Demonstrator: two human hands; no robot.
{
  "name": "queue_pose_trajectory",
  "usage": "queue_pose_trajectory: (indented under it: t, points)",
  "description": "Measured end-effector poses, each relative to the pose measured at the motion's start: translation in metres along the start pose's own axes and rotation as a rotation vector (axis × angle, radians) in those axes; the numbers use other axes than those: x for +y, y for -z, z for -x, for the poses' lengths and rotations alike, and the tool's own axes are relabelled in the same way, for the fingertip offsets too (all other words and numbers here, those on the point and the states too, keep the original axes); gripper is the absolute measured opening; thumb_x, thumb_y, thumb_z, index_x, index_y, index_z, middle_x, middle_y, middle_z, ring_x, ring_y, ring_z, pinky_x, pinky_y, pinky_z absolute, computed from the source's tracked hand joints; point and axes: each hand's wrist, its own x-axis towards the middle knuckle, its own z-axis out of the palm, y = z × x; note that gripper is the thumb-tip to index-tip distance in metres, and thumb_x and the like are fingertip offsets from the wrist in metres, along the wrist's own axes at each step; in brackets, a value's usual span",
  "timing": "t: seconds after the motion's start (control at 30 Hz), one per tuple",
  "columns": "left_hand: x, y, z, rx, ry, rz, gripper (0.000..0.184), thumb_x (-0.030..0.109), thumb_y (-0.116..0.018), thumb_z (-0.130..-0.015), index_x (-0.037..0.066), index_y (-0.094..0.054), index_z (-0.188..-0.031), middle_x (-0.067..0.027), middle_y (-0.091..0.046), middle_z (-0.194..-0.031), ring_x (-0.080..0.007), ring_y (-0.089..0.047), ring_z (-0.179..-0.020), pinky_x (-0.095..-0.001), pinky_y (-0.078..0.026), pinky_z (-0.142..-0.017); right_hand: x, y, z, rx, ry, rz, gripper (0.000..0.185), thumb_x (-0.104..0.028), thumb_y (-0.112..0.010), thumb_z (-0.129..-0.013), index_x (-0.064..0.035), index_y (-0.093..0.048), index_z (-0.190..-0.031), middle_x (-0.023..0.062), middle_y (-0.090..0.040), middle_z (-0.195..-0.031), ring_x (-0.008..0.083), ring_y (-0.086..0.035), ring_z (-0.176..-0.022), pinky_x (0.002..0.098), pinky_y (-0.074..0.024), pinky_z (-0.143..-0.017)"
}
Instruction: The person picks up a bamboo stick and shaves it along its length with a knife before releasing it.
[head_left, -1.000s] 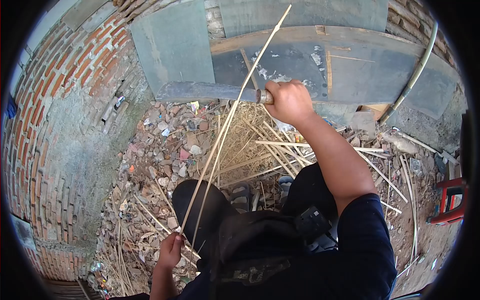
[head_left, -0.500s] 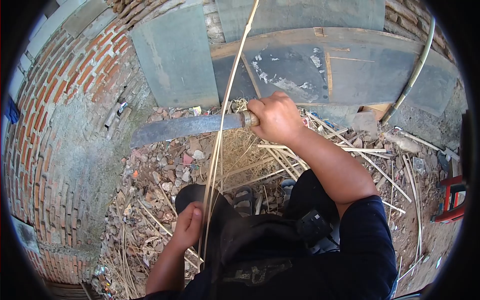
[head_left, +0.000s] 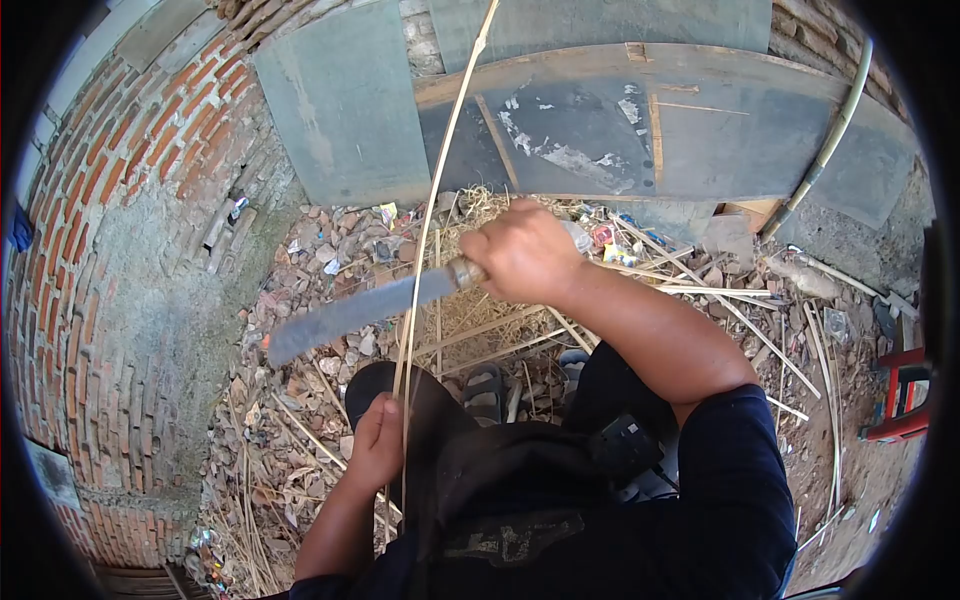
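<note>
My right hand [head_left: 525, 252] is closed around the handle of a long machete [head_left: 360, 315], whose broad blade points left and slightly down. The blade crosses a long thin bamboo strip [head_left: 440, 170] that rises to the top edge of the view. Around the crossing the strip appears split, with two narrow lengths running down to my knee. My left hand [head_left: 378, 440] is closed on the lower part of the strip, beside my left knee. Its fingertips are partly hidden.
Rubble [head_left: 330, 245] and shavings [head_left: 490, 300] cover the ground ahead. Cut strips [head_left: 735, 310] lie to the right. Grey panels [head_left: 345, 110] lean at the back, a brick wall [head_left: 110, 300] stands left, and a red stool [head_left: 895, 400] is at right.
My right hand and the machete have moved down and left along the strip, the blade tip dropping. My left hand has moved up and right. The strip's top has swung left.
</note>
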Motion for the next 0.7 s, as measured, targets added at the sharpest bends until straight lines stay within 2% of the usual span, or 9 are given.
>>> queue_pose_trajectory:
  t: [0.1,0.13,0.23,0.3,0.33,0.43,0.53,0.63,0.7]
  points:
    - [0.005,0.010,0.006,0.004,-0.033,-0.154,0.037,0.034,-0.038,-0.111,0.005,-0.054,-0.094,0.0015,-0.050,-0.072,-0.0077,-0.046,-0.065,-0.0269,-0.040,-0.060,-0.010,0.001,-0.001,-0.077,0.107,0.161,0.017,-0.018,-0.075,-0.069,-0.0132,-0.060,-0.076,0.0041,-0.062,-0.063,0.0231,-0.065,-0.059,0.0406,-0.0511,-0.068]
    - [0.004,0.015,0.012,0.008,-0.059,-0.238,0.037,0.032,-0.039,-0.111,0.004,-0.054,-0.092,0.0001,-0.053,-0.074,-0.0087,-0.049,-0.069,-0.0282,-0.043,-0.063,-0.003,0.000,-0.001,-0.049,0.037,0.119,0.017,-0.018,-0.075,-0.069,-0.0127,-0.060,-0.077,0.0047,-0.063,-0.064,0.0241,-0.065,-0.059,0.0409,-0.0513,-0.068]
    - [-0.016,0.035,0.038,0.018,-0.047,-0.279,0.038,0.033,-0.040,-0.111,0.004,-0.054,-0.090,0.0010,-0.051,-0.069,-0.0088,-0.047,-0.065,-0.0284,-0.042,-0.060,0.033,0.000,0.001,0.007,-0.134,0.056,0.018,-0.018,-0.074,-0.069,-0.0113,-0.061,-0.080,0.0066,-0.064,-0.065,0.0275,-0.066,-0.061,0.0421,-0.0519,-0.069]
    - [-0.017,0.037,0.047,0.014,0.010,-0.182,0.040,0.034,-0.041,-0.111,0.005,-0.053,-0.087,0.0020,-0.048,-0.068,-0.0085,-0.045,-0.063,-0.0284,-0.041,-0.059,0.044,0.005,0.004,0.006,-0.208,0.095,0.020,-0.019,-0.074,-0.069,-0.0104,-0.062,-0.082,0.0078,-0.065,-0.066,0.0302,-0.066,-0.063,0.0433,-0.0521,-0.070]
    - [-0.012,0.035,0.050,0.007,0.038,-0.166,0.040,0.034,-0.040,-0.111,0.005,-0.053,-0.086,0.0022,-0.048,-0.068,-0.0082,-0.045,-0.063,-0.0282,-0.041,-0.059,0.043,0.006,0.004,-0.032,-0.215,0.093,0.020,-0.018,-0.073,-0.069,-0.0094,-0.062,-0.084,0.0090,-0.065,-0.066,0.0329,-0.066,-0.065,0.0446,-0.0524,-0.070]
    - [-0.018,0.035,0.056,0.016,0.053,-0.155,0.039,0.034,-0.040,-0.112,0.006,-0.052,-0.087,0.0036,-0.048,-0.071,-0.0062,-0.043,-0.067,-0.0257,-0.040,-0.062,0.032,0.005,0.000,-0.109,-0.238,0.108,0.018,-0.023,-0.072,-0.074,-0.0093,-0.064,-0.084,0.0105,-0.069,-0.071,0.0311,-0.070,-0.068,0.0432,-0.0530,-0.072]
    - [-0.022,0.029,0.056,0.013,0.034,-0.104,0.039,0.034,-0.039,-0.112,0.006,-0.052,-0.088,0.0038,-0.048,-0.072,-0.0058,-0.042,-0.068,-0.0252,-0.039,-0.063,0.021,0.008,-0.002,-0.087,-0.222,0.065,0.019,-0.023,-0.072,-0.074,-0.0090,-0.065,-0.085,0.0100,-0.068,-0.069,0.0304,-0.070,-0.067,0.0431,-0.0530,-0.071]
    - [-0.022,0.024,0.053,0.009,0.082,0.006,0.039,0.035,-0.039,-0.112,0.006,-0.052,-0.089,0.0033,-0.048,-0.072,-0.0060,-0.043,-0.068,-0.0254,-0.040,-0.062,0.004,0.001,-0.002,-0.092,-0.074,0.014,0.018,-0.023,-0.072,-0.075,-0.0100,-0.066,-0.086,0.0088,-0.067,-0.067,0.0280,-0.070,-0.066,0.0425,-0.0531,-0.072]
    - [-0.015,0.022,0.047,0.013,0.115,0.067,0.040,0.036,-0.038,-0.112,0.006,-0.052,-0.090,0.0024,-0.050,-0.073,-0.0064,-0.044,-0.068,-0.0257,-0.040,-0.062,-0.008,-0.002,-0.004,-0.089,0.040,0.014,0.016,-0.023,-0.074,-0.074,-0.0127,-0.062,-0.079,0.0056,-0.063,-0.062,0.0258,-0.066,-0.060,0.0419,-0.0520,-0.067]
